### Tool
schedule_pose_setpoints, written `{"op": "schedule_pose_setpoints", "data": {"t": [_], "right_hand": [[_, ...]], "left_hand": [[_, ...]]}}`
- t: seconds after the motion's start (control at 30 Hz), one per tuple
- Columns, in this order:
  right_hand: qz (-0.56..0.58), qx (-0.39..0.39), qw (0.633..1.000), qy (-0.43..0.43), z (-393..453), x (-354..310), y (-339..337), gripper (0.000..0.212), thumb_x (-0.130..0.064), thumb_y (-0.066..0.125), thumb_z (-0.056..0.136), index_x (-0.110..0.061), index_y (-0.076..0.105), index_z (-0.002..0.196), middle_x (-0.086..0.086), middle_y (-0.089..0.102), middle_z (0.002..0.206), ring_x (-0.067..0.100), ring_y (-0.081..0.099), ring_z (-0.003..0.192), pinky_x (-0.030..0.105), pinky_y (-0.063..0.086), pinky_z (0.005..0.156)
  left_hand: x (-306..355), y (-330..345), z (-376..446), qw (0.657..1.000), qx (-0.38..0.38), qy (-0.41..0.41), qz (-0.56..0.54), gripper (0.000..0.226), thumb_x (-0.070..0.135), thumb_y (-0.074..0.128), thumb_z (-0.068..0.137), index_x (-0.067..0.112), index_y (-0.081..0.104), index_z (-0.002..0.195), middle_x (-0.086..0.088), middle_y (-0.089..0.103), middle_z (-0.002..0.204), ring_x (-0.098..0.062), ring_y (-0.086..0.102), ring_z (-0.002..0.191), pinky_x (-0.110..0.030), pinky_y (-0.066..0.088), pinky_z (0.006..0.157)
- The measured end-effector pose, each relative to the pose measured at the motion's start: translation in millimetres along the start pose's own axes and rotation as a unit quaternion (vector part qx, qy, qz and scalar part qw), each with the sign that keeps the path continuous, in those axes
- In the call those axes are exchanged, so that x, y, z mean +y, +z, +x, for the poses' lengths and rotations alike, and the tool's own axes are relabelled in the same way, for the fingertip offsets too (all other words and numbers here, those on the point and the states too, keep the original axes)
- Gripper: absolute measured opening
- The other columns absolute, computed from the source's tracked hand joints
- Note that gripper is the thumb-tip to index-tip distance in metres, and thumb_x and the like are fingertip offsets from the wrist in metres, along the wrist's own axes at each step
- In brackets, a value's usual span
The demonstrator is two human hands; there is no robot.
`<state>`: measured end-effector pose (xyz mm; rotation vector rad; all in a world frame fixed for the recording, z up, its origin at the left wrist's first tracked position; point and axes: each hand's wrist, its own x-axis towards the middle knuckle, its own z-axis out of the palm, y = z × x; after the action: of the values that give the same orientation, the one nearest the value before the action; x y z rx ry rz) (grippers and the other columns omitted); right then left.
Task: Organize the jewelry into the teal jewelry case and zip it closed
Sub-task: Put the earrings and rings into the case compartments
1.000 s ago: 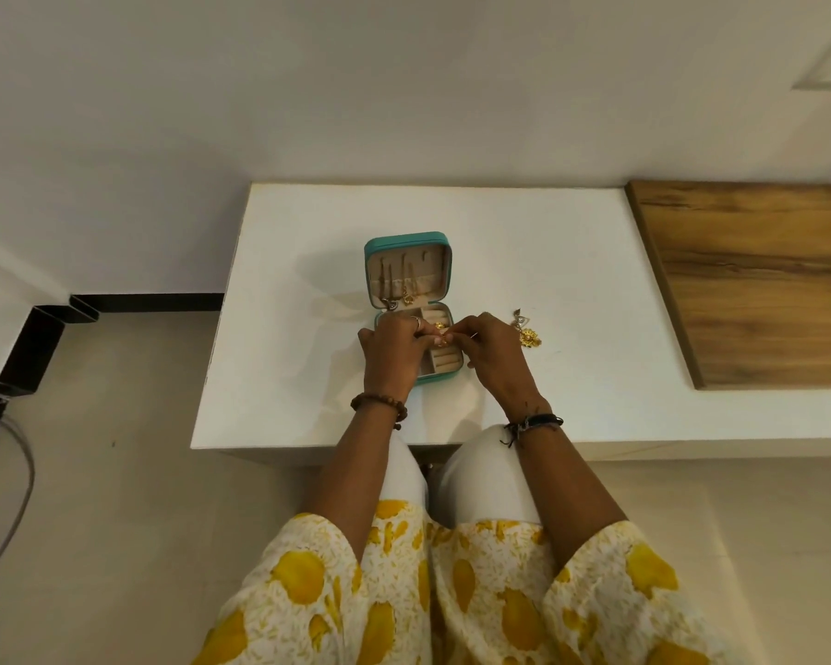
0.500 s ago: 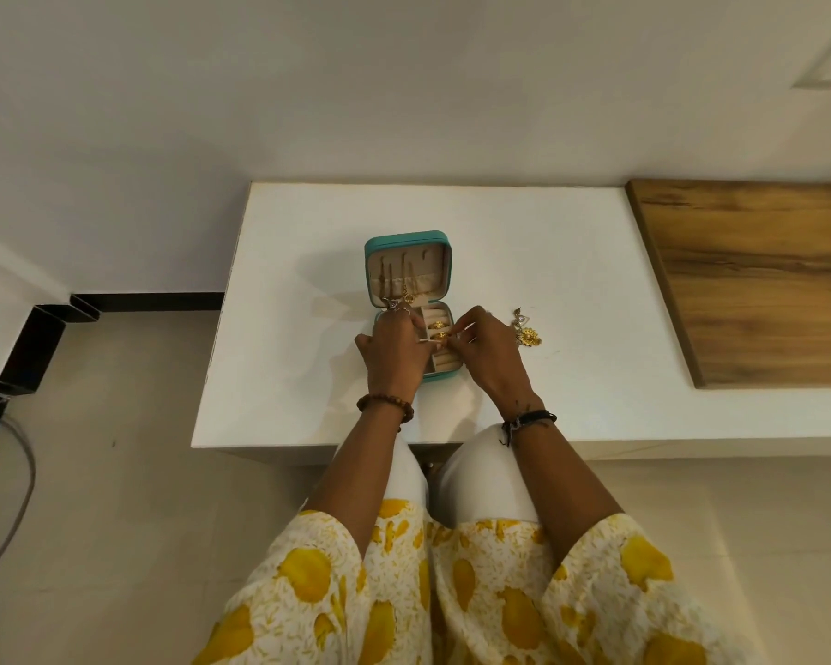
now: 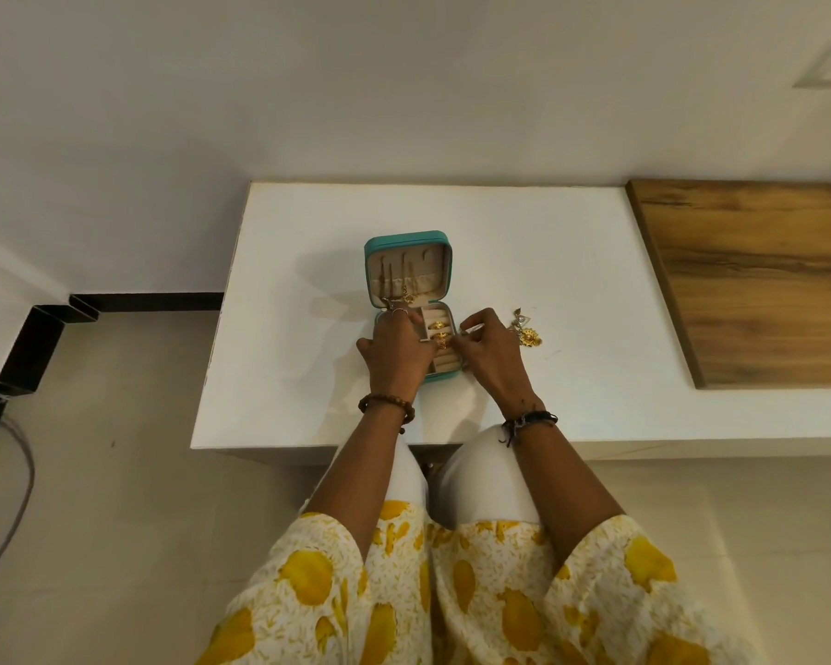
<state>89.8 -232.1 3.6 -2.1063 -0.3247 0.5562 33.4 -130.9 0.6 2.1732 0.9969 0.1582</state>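
Note:
The teal jewelry case lies open on the white table, its lid up with necklaces hanging inside. Gold rings sit in the beige ring rolls of the lower tray. My left hand covers the tray's left half. My right hand rests at the tray's right edge. The fingertips of both hands meet on a gold ring over the ring rolls. Loose gold earrings lie on the table just right of my right hand.
A wooden board covers the table's right end. The wall runs along the table's far edge. My knees press against the table's near edge. A black frame and a grey cable stand on the floor at the left.
Both hands have moved forward over the case's lower tray, carrying the gold ring from in front of the case to the ring rolls.

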Motion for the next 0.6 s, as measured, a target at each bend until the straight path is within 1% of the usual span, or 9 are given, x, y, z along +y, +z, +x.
{"op": "schedule_pose_setpoints", "data": {"t": [0.13, 0.23, 0.27, 0.3, 0.37, 0.4, 0.43, 0.5, 0.6], "right_hand": [[-0.032, -0.007, 0.999, 0.002, 1, -2, 2, 0.023, -0.02, 0.06, 0.087, -0.01, 0.047, 0.103, 0.011, 0.061, 0.087, 0.024, 0.059, 0.074, 0.041, 0.051, 0.072], [-0.019, -0.002, 1.0, 0.005, -1, -2, -1, 0.018, -0.02, 0.056, 0.09, -0.009, 0.049, 0.102, 0.011, 0.062, 0.085, 0.025, 0.061, 0.072, 0.042, 0.053, 0.071], [-0.004, 0.005, 1.0, 0.005, -1, -1, -2, 0.017, -0.019, 0.053, 0.091, -0.007, 0.051, 0.103, 0.011, 0.063, 0.086, 0.024, 0.061, 0.07, 0.039, 0.055, 0.068], [0.014, 0.016, 1.0, 0.006, -2, 0, -4, 0.017, -0.018, 0.051, 0.093, -0.005, 0.053, 0.104, 0.011, 0.063, 0.086, 0.021, 0.06, 0.068, 0.032, 0.055, 0.063], [0.052, 0.054, 0.997, 0.011, -3, 3, -10, 0.018, -0.017, 0.048, 0.094, -0.003, 0.056, 0.103, 0.008, 0.061, 0.083, 0.014, 0.057, 0.065, 0.015, 0.049, 0.051], [0.066, 0.08, 0.995, 0.013, -3, 5, -13, 0.019, -0.016, 0.047, 0.095, -0.002, 0.057, 0.102, 0.009, 0.061, 0.082, 0.014, 0.056, 0.064, 0.014, 0.047, 0.048], [0.072, 0.106, 0.992, 0.014, -4, 7, -16, 0.019, -0.015, 0.047, 0.094, -0.001, 0.058, 0.1, 0.011, 0.062, 0.081, 0.017, 0.057, 0.064, 0.018, 0.049, 0.05], [0.063, 0.155, 0.986, 0.016, -3, 15, -22, 0.017, -0.011, 0.046, 0.092, -0.002, 0.06, 0.097, 0.014, 0.065, 0.084, 0.024, 0.06, 0.069, 0.036, 0.055, 0.063], [0.04, 0.201, 0.978, 0.044, -2, 28, -31, 0.019, -0.008, 0.044, 0.09, -0.004, 0.061, 0.097, 0.01, 0.065, 0.088, 0.029, 0.062, 0.079, 0.051, 0.053, 0.073]], "left_hand": [[2, 1, -2, 0.999, 0.012, 0.018, 0.044, 0.034, 0.022, 0.066, 0.082, 0.012, 0.054, 0.112, -0.008, 0.059, 0.117, -0.023, 0.05, 0.114, -0.039, 0.032, 0.091], [2, 0, -3, 0.999, 0.009, 0.013, 0.046, 0.035, 0.024, 0.065, 0.082, 0.012, 0.054, 0.113, -0.009, 0.058, 0.116, -0.024, 0.051, 0.113, -0.04, 0.032, 0.092], [3, 0, -3, 0.999, 0.012, 0.01, 0.041, 0.034, 0.024, 0.065, 0.082, 0.012, 0.054, 0.113, -0.008, 0.059, 0.115, -0.024, 0.051, 0.112, -0.039, 0.032, 0.092], [4, -2, -3, 0.999, 0.02, 0.008, 0.032, 0.032, 0.023, 0.063, 0.083, 0.012, 0.055, 0.111, -0.008, 0.06, 0.114, -0.025, 0.053, 0.11, -0.039, 0.032, 0.092], [8, -5, -5, 0.999, 0.044, 0.01, 0.005, 0.024, 0.019, 0.059, 0.085, 0.012, 0.057, 0.107, -0.008, 0.063, 0.107, -0.025, 0.056, 0.104, -0.035, 0.031, 0.089], [10, -6, -6, 0.998, 0.053, 0.018, -0.007, 0.02, 0.017, 0.057, 0.085, 0.012, 0.058, 0.105, -0.008, 0.064, 0.104, -0.024, 0.057, 0.101, -0.033, 0.03, 0.086], [11, -6, -7, 0.998, 0.059, 0.031, -0.015, 0.017, 0.015, 0.057, 0.086, 0.013, 0.059, 0.102, -0.008, 0.065, 0.1, -0.024, 0.057, 0.098, -0.031, 0.028, 0.083], [15, -6, -10, 0.996, 0.067, 0.064, -0.005, 0.012, 0.015, 0.056, 0.086, 0.013, 0.062, 0.096, -0.006, 0.066, 0.095, -0.023, 0.058, 0.095, -0.03, 0.027, 0.081], [22, 2, -12, 0.987, 0.066, 0.137, 0.055, 0.012, 0.02, 0.057, 0.086, 0.016, 0.068, 0.089, -0.004, 0.065, 0.096, -0.024, 0.056, 0.098, -0.038, 0.033, 0.089]]}}
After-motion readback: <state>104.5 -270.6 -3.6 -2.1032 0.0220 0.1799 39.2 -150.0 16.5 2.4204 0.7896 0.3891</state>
